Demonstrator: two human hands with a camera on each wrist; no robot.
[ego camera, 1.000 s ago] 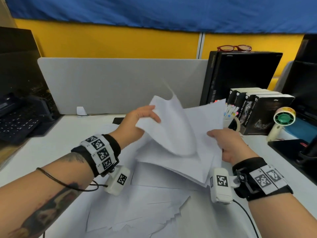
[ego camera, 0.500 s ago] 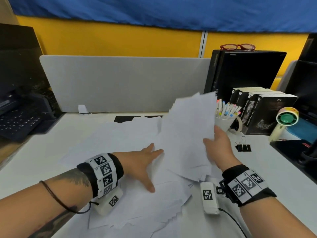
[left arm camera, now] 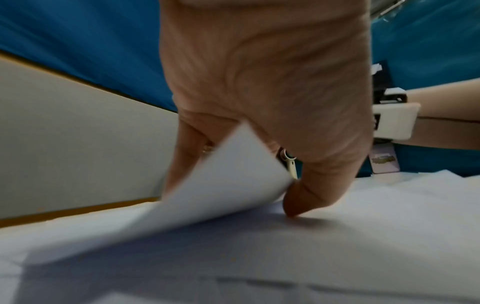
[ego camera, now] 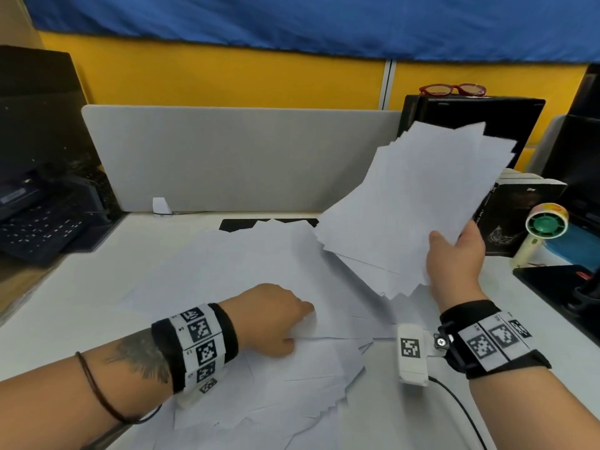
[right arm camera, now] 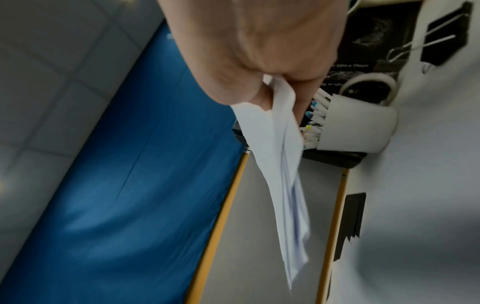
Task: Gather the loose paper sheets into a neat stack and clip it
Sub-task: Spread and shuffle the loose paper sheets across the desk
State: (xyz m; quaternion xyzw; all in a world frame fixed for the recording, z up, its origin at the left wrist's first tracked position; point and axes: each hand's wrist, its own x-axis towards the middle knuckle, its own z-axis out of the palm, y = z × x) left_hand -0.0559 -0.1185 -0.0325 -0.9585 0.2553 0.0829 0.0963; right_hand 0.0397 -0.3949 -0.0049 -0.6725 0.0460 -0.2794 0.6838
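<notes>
Several loose white sheets (ego camera: 246, 264) lie spread over the white desk (ego camera: 65, 303). My right hand (ego camera: 454, 254) holds a fanned bundle of sheets (ego camera: 412, 203) raised above the desk's right side, thumb on top; in the right wrist view the bundle (right arm camera: 283, 164) hangs edge-on from that hand (right arm camera: 259, 61). My left hand (ego camera: 276, 319) is low on the pile, pinching the edge of one sheet (ego camera: 308, 326). In the left wrist view that sheet's corner (left arm camera: 221, 185) curls up between my fingers while my thumb (left arm camera: 306, 197) presses the paper. A black binder clip (right arm camera: 446, 35) lies on the desk near the mug.
A grey divider panel (ego camera: 240, 157) closes the desk's back. A white mug of pens (right arm camera: 358, 125), black books (ego camera: 519, 216) and a small fan (ego camera: 545, 225) stand at the right. A black keyboard (ego camera: 39, 228) sits at the left. Red glasses (ego camera: 453, 89) rest on a black box.
My right hand has lifted the bundle up and to the right. My left hand, flat on the pile half a second ago, has drawn back and now pinches a sheet's edge.
</notes>
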